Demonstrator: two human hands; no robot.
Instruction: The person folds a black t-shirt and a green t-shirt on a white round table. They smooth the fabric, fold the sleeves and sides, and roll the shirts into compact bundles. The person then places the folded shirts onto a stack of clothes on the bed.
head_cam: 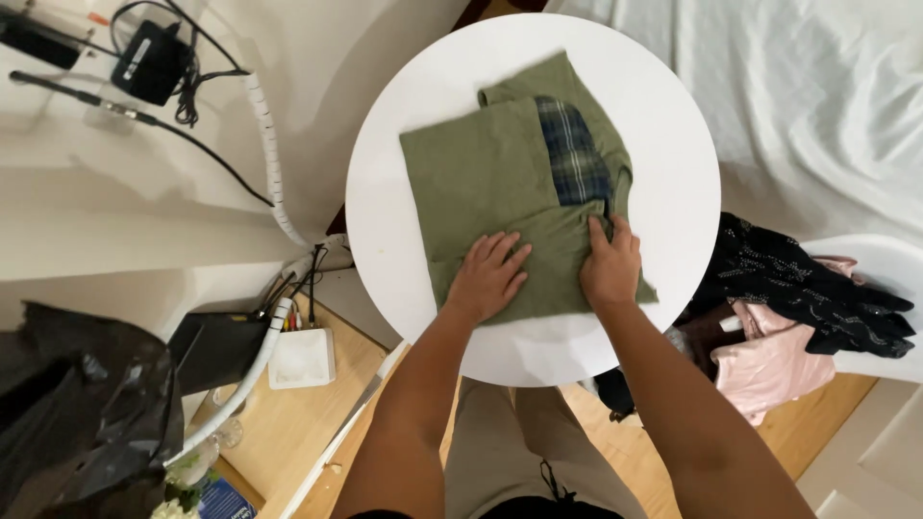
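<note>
Left to right, quick pass. Far left of frame: black bag [77, 404] at lower left, cables [269, 154] running down the white surface, a white box [302, 358] on the wood floor. None of it touches the bench.

Centre: round white bench [385, 240] with a green shirt [490, 183] part-folded on it, plaid lining [573, 154] showing at upper right of the fold. Left hand [487, 277] lies flat, fingers spread, pressing the shirt's lower edge; nothing gripped. Right hand [610, 264] just beside it, fingers curled down on the cloth near the plaid strip; we cannot tell if it pinches a fold or only presses.

Right of frame: clothes pile [798, 308], dark and pink, on a white chair [880, 264], bed sheet [817, 86] above.

Risks as we judge them: the shirt's lower right corner sits near the bench rim, so a pull toward the body could drag it off. Uneven pressure between hands could skew the fold or bunch the lining. The bench is small; a wide sweep may push cloth over the edge.
</note>
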